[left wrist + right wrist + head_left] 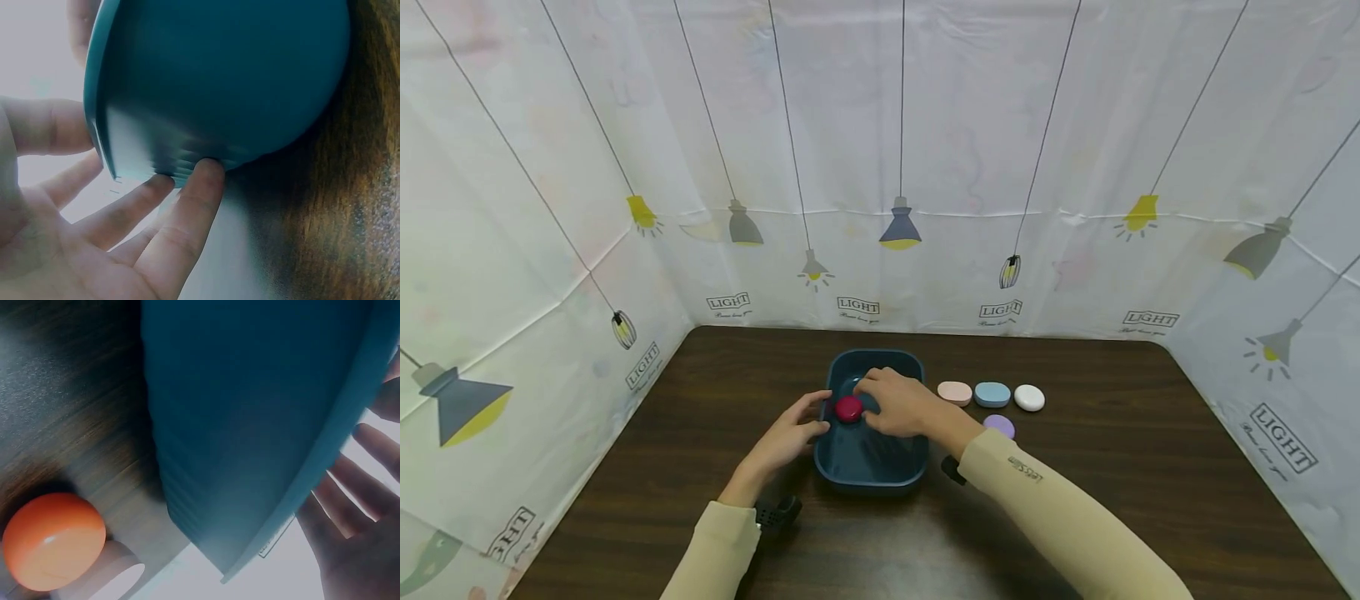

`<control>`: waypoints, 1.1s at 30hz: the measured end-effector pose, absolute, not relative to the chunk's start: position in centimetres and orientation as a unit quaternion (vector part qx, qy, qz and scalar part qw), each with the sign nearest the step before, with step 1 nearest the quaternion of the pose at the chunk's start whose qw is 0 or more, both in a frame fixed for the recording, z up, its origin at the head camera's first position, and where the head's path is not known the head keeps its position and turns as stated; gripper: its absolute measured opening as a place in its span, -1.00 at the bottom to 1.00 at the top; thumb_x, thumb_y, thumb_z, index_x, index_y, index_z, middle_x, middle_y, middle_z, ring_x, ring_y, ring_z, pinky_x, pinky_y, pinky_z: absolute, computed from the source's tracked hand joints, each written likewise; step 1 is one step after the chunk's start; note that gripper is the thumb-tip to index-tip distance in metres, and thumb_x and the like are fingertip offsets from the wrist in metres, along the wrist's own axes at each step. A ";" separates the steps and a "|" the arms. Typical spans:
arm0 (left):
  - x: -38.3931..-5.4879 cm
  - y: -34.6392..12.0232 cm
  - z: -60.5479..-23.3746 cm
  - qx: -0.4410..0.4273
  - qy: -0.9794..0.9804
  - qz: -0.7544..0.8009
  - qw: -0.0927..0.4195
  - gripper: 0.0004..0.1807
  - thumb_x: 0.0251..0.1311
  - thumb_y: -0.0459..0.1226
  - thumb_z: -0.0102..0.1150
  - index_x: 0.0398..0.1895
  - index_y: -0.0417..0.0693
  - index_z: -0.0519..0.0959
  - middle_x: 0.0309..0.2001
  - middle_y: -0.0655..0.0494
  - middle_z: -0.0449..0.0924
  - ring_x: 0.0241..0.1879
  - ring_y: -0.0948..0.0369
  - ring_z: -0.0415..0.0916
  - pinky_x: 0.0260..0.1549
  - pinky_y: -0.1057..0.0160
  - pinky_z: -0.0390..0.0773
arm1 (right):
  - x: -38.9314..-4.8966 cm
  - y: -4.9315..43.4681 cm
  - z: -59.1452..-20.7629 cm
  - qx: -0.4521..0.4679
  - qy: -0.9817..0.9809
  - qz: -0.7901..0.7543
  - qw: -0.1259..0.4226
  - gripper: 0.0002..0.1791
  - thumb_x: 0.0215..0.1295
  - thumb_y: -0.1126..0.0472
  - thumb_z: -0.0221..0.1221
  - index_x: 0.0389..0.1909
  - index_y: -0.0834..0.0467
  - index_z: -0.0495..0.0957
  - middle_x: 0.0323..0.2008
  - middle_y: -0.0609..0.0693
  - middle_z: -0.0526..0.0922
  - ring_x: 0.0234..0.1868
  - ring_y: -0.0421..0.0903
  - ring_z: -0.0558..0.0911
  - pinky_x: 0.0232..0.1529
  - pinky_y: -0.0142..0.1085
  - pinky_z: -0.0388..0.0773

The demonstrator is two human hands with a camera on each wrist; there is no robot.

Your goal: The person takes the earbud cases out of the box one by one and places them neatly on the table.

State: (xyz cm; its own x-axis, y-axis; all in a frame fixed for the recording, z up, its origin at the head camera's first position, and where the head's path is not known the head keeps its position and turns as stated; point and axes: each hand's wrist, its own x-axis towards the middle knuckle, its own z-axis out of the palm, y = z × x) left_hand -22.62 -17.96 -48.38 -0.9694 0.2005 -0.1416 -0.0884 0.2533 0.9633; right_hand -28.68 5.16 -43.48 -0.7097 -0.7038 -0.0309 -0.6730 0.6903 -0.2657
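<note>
A dark blue bin (871,482) stands on the table with a glossy red round piece (848,408) inside, near its left wall. At the bin's left side is my left hand (790,431), its fingertips touching the rim and outer wall, as the left wrist view shows. My right hand (898,404) reaches over the right rim, fingers pointing down into the bin right beside the red piece. From the right wrist view its fingers (356,503) look extended over the rim, and their tips are hidden behind the bin wall.
Right of the bin lie a pink oval piece (955,392), a light blue oval piece (992,394), a white round piece (1029,397) and a purple one (999,426) near my right forearm. An orange round piece (54,541) shows beside the bin in the right wrist view.
</note>
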 end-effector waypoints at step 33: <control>-22.3 -18.0 -48.3 0.052 0.777 0.615 0.127 -0.41 0.51 -0.30 -0.01 0.56 0.05 0.22 0.42 -0.24 0.26 0.27 -0.17 0.44 0.15 -0.19 0.51 | -29.5 2.8 -46.2 -0.431 0.892 -0.072 0.116 -0.50 0.36 0.01 0.26 0.30 -0.02 0.51 0.18 -0.06 0.48 0.09 -0.09 0.49 0.01 -0.13 0.60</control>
State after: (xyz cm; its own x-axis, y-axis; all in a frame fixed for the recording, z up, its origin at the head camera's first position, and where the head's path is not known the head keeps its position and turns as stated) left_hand -22.34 -18.05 -48.32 -0.9623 0.2374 -0.1330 -0.0750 0.2384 0.9683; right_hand -29.50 2.75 -46.25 -0.6022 -0.7851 -0.1447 -0.7519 0.6187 -0.2277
